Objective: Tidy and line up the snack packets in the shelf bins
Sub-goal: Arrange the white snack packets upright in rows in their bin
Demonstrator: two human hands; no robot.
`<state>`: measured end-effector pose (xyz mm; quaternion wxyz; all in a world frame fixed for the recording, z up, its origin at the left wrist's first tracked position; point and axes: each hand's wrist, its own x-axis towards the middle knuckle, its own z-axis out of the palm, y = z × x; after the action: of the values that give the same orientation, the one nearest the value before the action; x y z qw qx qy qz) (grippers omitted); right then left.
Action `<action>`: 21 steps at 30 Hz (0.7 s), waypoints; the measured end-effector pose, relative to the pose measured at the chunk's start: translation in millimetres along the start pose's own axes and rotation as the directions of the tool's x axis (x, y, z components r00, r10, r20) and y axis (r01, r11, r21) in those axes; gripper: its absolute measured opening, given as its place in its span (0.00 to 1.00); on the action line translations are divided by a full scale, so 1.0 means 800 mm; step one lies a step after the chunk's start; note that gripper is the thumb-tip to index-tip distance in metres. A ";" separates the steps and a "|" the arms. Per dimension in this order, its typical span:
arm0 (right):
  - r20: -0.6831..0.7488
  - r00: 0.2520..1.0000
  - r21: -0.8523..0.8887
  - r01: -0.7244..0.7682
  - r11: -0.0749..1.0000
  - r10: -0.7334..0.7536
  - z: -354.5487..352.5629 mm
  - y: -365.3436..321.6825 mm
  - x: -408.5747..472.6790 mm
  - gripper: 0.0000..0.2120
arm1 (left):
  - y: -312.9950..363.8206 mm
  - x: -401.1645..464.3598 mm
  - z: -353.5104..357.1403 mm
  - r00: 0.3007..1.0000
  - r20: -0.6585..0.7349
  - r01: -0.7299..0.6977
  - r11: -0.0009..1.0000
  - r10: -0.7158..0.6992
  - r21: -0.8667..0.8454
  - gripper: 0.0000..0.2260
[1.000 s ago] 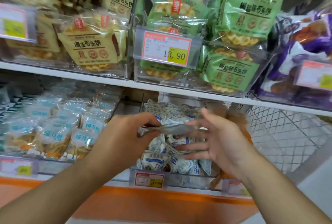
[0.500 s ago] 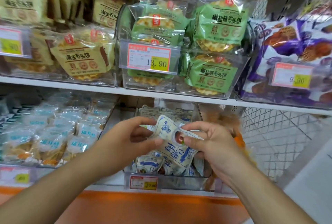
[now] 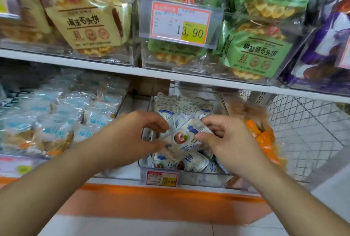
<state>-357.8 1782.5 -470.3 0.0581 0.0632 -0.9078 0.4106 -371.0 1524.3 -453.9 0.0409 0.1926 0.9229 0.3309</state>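
Pinching one white-blue packet (image 3: 184,137) with left hand (image 3: 132,137) and right hand (image 3: 225,141), over clear bin (image 3: 189,176), white shelf (image 3: 117,180), orange plinth (image 3: 151,203)

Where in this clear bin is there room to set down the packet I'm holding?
Free: the clear bin's back right corner, behind the upright packets. Crowded: the front, full of loose packets under the packet that the left hand and right hand pinch.

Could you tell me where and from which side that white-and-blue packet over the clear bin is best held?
By its two side edges, one hand from each side, as now: the left hand pinches the left edge and the right hand the right edge of the white-and-blue packet. It is flat and limp, face toward the camera, so an edge grip probably keeps it spread for setting into the clear bin.
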 end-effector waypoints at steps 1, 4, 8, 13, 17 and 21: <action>0.043 0.999 -0.114 0.027 0.993 -0.022 0.006 -0.004 0.000 0.05 | -0.005 0.000 -0.002 1.000 0.009 0.001 1.000 -0.001 -0.004 0.14; 0.210 0.976 -0.463 0.146 0.874 -0.052 0.033 -0.021 -0.008 0.07 | -0.012 0.000 -0.004 0.999 0.039 -0.005 1.000 0.005 0.012 0.15; 0.239 0.968 -0.502 0.193 0.843 -0.079 0.055 -0.026 -0.011 0.08 | -0.017 -0.002 -0.003 0.999 0.029 -0.031 0.990 0.027 0.134 0.14; 0.194 0.981 -0.468 0.098 0.879 -0.006 0.052 -0.020 -0.012 0.04 | -0.016 -0.004 -0.005 0.999 0.040 -0.012 0.979 0.004 0.203 0.18; 0.238 0.971 -0.391 0.095 0.915 0.001 0.071 -0.024 -0.011 0.04 | -0.027 -0.004 -0.010 1.000 -0.009 0.016 0.986 -0.015 0.169 0.21; 0.279 0.959 -0.365 0.054 0.930 0.053 0.065 -0.031 0.008 0.05 | -0.046 -0.007 -0.011 0.996 0.026 0.076 0.982 -0.082 0.170 0.25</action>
<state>-363.1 1726.7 -485.4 -0.0618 0.1097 -0.9675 0.2195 -379.5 1490.8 -470.5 0.0524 0.1640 0.9537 0.2464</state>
